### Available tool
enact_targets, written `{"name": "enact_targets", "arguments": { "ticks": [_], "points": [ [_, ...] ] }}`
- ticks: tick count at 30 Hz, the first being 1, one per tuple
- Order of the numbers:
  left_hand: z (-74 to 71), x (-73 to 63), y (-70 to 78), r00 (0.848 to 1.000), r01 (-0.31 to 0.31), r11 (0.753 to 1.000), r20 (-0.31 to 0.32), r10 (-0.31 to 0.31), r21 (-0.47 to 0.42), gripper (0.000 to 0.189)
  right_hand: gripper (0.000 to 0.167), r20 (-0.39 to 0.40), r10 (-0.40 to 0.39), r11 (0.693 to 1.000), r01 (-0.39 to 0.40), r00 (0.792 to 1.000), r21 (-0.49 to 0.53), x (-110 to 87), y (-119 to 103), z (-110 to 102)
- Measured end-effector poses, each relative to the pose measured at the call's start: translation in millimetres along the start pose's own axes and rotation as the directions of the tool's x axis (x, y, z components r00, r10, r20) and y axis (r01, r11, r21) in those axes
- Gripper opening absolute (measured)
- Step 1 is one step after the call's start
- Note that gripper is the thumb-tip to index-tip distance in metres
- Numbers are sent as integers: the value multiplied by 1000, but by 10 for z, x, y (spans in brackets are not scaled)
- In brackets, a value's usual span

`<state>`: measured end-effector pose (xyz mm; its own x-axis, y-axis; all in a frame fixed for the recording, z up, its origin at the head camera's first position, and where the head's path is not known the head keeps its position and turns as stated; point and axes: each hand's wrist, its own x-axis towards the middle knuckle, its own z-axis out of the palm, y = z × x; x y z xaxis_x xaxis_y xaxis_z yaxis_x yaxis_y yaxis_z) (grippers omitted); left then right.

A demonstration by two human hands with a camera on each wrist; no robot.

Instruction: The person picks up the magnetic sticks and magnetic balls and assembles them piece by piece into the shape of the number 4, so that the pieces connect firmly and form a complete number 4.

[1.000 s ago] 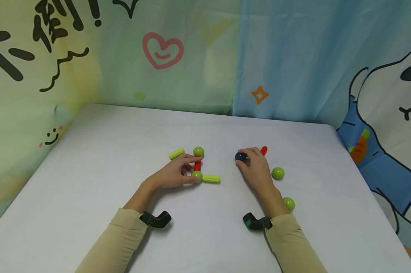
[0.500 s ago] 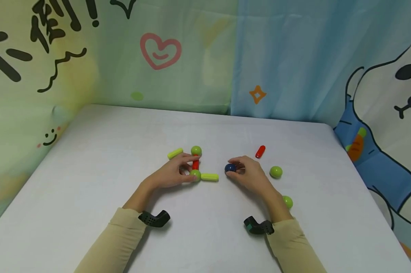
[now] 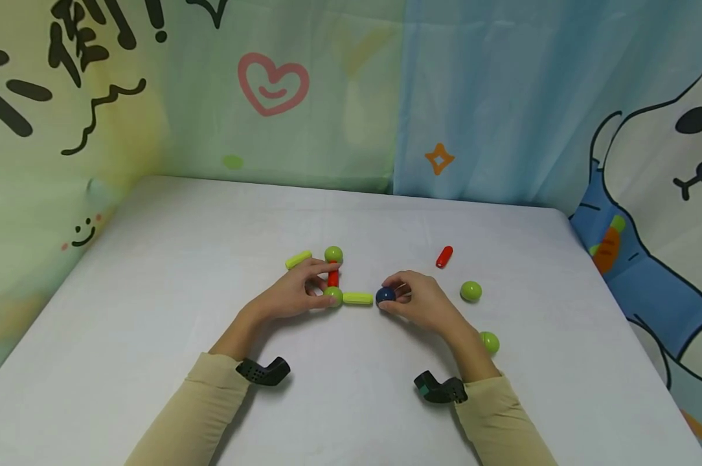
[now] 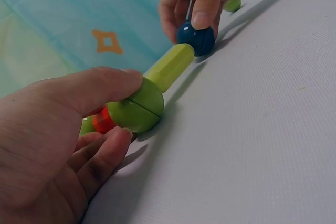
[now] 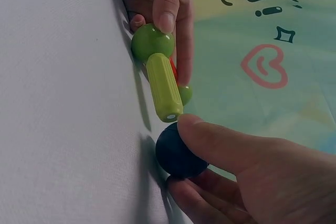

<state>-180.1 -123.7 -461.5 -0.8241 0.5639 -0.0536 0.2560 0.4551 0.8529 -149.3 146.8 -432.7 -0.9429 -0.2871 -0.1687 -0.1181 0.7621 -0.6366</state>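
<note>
My left hand (image 3: 293, 292) pinches the nearer green ball (image 3: 333, 296) of a small joined piece between thumb and fingers. From that ball a red rod (image 3: 333, 279) runs back to a second green ball (image 3: 333, 254), and a yellow-green rod (image 3: 357, 298) sticks out to the right. A dark blue ball (image 3: 385, 296) is held between the thumb and fingers of my right hand (image 3: 425, 303), close to the rod's free end. In the right wrist view the yellow-green rod (image 5: 164, 87) shows a shiny round tip facing the blue ball (image 5: 178, 153).
Behind my left hand lies a loose yellow-green rod (image 3: 298, 259). On the right are a loose red rod (image 3: 444, 256), a green ball (image 3: 471, 291) and another green ball (image 3: 490, 342) beside my right wrist. A printed curtain (image 3: 351, 97) hangs behind the white table (image 3: 351, 414).
My right hand has carried the blue ball left and nearer to me, up to the yellow-green rod's end. My left hand has kept its hold with almost no movement.
</note>
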Motion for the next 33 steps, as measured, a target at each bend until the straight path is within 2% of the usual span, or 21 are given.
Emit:
{"name": "enact_targets", "arguments": {
  "ticks": [19,24,29,33],
  "points": [
    [7,11,-20,1000,-15,1000,-8,15,-8,65,38,27,-5,1000,5,1000,24,-11,-32,-4],
    [-5,12,-9,1000,-12,1000,-8,12,-4,65,37,-11,-3,1000,4,1000,22,15,-36,-68],
    [-2,2,3,1000,-8,1000,-12,8,2,65,32,-49,-47,999,47,998,0,153,-97,-107],
    [11,-50,-1,1000,14,1000,-2,-14,28,64,31,0,-93,995,93,996,-46,389,-194,-122]
  ]
}}
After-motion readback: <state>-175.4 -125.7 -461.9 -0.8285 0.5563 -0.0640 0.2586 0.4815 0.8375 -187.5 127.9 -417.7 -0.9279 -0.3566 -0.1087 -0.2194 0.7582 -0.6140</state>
